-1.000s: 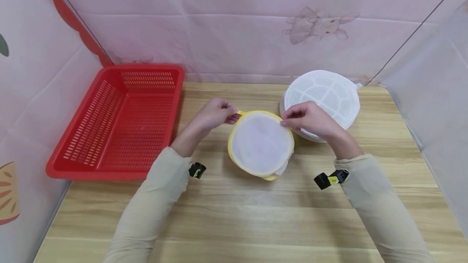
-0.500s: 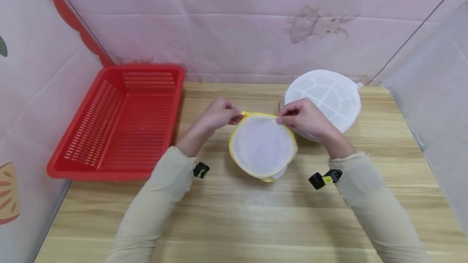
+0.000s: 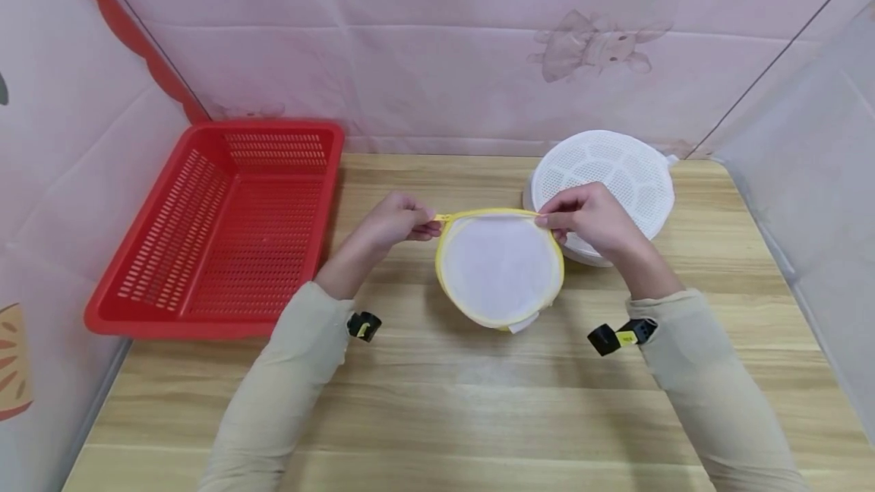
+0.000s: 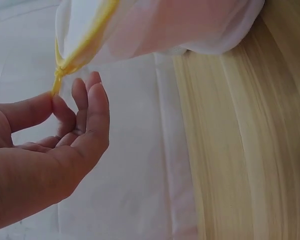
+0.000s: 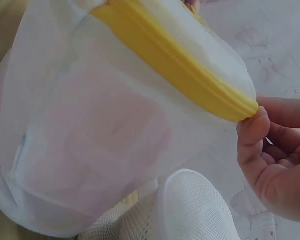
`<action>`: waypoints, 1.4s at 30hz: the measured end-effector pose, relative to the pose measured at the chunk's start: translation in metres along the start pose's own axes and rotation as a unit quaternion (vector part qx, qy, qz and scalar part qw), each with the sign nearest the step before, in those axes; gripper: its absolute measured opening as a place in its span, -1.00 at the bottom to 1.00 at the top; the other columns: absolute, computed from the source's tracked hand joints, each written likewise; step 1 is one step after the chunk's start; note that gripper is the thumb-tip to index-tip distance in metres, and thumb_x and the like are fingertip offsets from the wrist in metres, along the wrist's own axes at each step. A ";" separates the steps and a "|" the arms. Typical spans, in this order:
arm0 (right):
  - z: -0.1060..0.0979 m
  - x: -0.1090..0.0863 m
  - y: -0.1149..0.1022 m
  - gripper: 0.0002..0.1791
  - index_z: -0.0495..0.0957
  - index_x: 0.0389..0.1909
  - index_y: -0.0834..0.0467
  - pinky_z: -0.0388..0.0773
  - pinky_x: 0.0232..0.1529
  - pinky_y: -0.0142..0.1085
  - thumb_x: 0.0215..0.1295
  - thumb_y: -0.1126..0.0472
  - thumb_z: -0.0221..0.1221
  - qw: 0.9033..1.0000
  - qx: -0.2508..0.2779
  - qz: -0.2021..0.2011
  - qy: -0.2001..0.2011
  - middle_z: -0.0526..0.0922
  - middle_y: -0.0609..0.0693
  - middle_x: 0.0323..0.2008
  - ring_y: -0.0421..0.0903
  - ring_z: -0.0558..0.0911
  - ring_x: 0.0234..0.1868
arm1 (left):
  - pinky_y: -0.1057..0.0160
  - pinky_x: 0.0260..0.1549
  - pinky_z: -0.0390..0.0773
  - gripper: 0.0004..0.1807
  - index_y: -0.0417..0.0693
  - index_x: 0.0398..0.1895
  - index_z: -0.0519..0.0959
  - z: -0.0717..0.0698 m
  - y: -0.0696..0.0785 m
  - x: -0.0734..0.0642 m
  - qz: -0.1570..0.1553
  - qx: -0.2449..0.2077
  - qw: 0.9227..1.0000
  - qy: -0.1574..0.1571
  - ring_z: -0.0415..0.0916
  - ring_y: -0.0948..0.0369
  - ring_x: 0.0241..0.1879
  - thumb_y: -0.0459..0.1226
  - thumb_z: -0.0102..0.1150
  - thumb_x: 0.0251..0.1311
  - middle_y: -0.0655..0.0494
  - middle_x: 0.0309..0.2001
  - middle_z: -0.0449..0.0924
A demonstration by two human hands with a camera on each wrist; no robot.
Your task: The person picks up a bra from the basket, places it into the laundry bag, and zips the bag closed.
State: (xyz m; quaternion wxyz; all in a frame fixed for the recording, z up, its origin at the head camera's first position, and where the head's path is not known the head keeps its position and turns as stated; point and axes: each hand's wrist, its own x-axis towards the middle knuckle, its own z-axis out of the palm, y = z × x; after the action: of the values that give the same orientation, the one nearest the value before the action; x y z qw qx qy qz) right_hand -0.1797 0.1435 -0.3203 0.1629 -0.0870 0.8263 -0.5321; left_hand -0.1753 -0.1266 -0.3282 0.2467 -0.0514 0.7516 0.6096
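A round white mesh laundry bag [image 3: 502, 268] with a yellow zipper edge [image 5: 175, 70] is held above the middle of the table. Something pinkish shows faintly through its mesh in the right wrist view. My left hand [image 3: 399, 220] pinches a small yellow tab [image 4: 56, 82] at the bag's left end between thumb and forefinger. On the other side, my right hand [image 3: 591, 219] pinches the zipper edge at the upper right. Between the hands the top edge looks stretched almost straight. Whether the zipper is fully closed cannot be told.
A red plastic basket [image 3: 328, 196] with slotted walls stands at the left. Behind my right hand is a larger round white mesh bag [image 3: 618, 173] on the wooden table [image 3: 478, 416]. Patterned pink sheeting [image 3: 437, 82] covers the back wall.
My right hand slid left along the bag's edge, then moved back right. My left hand has shifted slightly left and down with the tab. The top edge is now straighter.
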 end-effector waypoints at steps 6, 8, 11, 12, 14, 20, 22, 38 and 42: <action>-0.002 -0.002 0.003 -0.80 0.53 -0.35 0.53 0.50 -0.52 -0.36 0.07 0.42 0.22 1.000 0.023 -0.006 -0.003 0.58 -0.07 -0.62 -0.21 0.47 -0.64 | 0.21 -0.12 0.53 -0.79 -0.53 -0.19 0.39 -0.003 -0.001 -0.004 0.012 -0.009 1.000 -0.007 0.55 0.14 -0.30 -0.44 -0.16 0.32 -0.37 -0.17 0.52; -0.003 -0.002 0.003 -0.81 0.53 -0.36 0.51 0.48 -0.53 -0.36 0.07 0.41 0.23 1.000 0.022 -0.007 -0.010 0.57 -0.07 -0.63 -0.21 0.46 -0.64 | 0.18 -0.10 0.52 -0.77 -0.54 -0.16 0.39 -0.003 0.000 -0.005 0.018 -0.012 1.000 -0.006 0.55 0.13 -0.28 -0.44 -0.15 0.32 -0.39 -0.15 0.51; -0.004 -0.003 0.003 -0.81 0.54 -0.37 0.48 0.44 -0.56 -0.36 0.07 0.38 0.24 1.000 0.013 -0.012 -0.020 0.54 -0.06 -0.64 -0.20 0.43 -0.65 | 0.17 -0.09 0.51 -0.75 -0.56 -0.13 0.38 -0.002 0.002 -0.006 0.023 -0.016 1.000 -0.005 0.55 0.16 -0.31 -0.43 -0.15 0.32 -0.39 -0.14 0.51; -0.005 -0.003 0.002 -0.81 0.55 -0.37 0.47 0.43 -0.57 -0.35 0.07 0.38 0.25 1.000 0.009 -0.014 -0.024 0.52 -0.06 -0.65 -0.19 0.42 -0.65 | 0.19 -0.10 0.52 -0.75 -0.56 -0.12 0.39 -0.002 0.003 -0.007 0.023 -0.017 1.000 -0.004 0.54 0.18 -0.32 -0.43 -0.15 0.32 -0.38 -0.14 0.51; -0.006 -0.002 0.002 -0.80 0.55 -0.35 0.46 0.41 -0.58 -0.34 0.08 0.36 0.25 0.999 0.000 -0.017 -0.034 0.51 -0.05 -0.65 -0.19 0.40 -0.65 | 0.19 -0.11 0.52 -0.75 -0.56 -0.12 0.39 -0.001 0.004 -0.007 0.027 -0.016 0.999 -0.007 0.54 0.19 -0.34 -0.44 -0.16 0.32 -0.37 -0.15 0.51; -0.007 0.000 -0.001 -0.81 0.56 -0.33 0.43 0.40 -0.56 -0.35 0.08 0.35 0.24 0.998 -0.026 -0.021 -0.051 0.48 -0.04 -0.65 -0.18 0.39 -0.65 | 0.25 -0.14 0.53 -0.74 -0.56 -0.11 0.40 0.003 0.011 -0.006 0.027 -0.006 1.000 -0.003 0.52 0.18 -0.31 -0.43 -0.16 0.33 -0.34 -0.14 0.51; -0.007 0.002 -0.003 -0.81 0.57 -0.33 0.40 0.38 -0.57 -0.35 0.09 0.33 0.25 0.997 -0.046 -0.022 -0.050 0.46 -0.03 -0.66 -0.18 0.38 -0.65 | 0.26 -0.15 0.53 -0.74 -0.55 -0.11 0.40 0.005 0.014 -0.006 0.026 -0.002 1.000 0.000 0.52 0.16 -0.30 -0.42 -0.16 0.33 -0.33 -0.14 0.51; 0.010 0.011 -0.026 -0.88 0.62 -0.39 0.34 0.34 -0.59 -0.42 0.07 0.34 0.25 0.992 -0.094 -0.063 -0.052 0.48 -0.02 -0.61 -0.21 0.37 -0.61 | 0.26 -0.15 0.54 -0.77 -0.49 -0.14 0.43 0.022 0.033 -0.014 0.032 0.036 0.999 0.006 0.54 0.05 -0.19 -0.40 -0.11 0.32 -0.29 -0.15 0.53; 0.011 0.011 -0.025 -0.91 0.60 -0.42 0.37 0.39 -0.60 -0.36 0.08 0.39 0.23 0.992 -0.085 -0.068 -0.058 0.46 0.02 -0.63 -0.15 0.40 -0.63 | 0.26 -0.15 0.53 -0.77 -0.47 -0.16 0.43 0.023 0.034 -0.014 0.029 0.040 0.999 0.010 0.54 0.06 -0.20 -0.40 -0.11 0.32 -0.28 -0.14 0.54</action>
State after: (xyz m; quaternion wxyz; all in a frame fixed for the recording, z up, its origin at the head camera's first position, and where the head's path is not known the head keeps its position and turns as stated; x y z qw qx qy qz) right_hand -0.1864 0.1205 -0.3040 0.1660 -0.1875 0.8499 -0.4636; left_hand -0.1689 -0.0996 -0.2949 0.2230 -0.0257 0.7790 0.5854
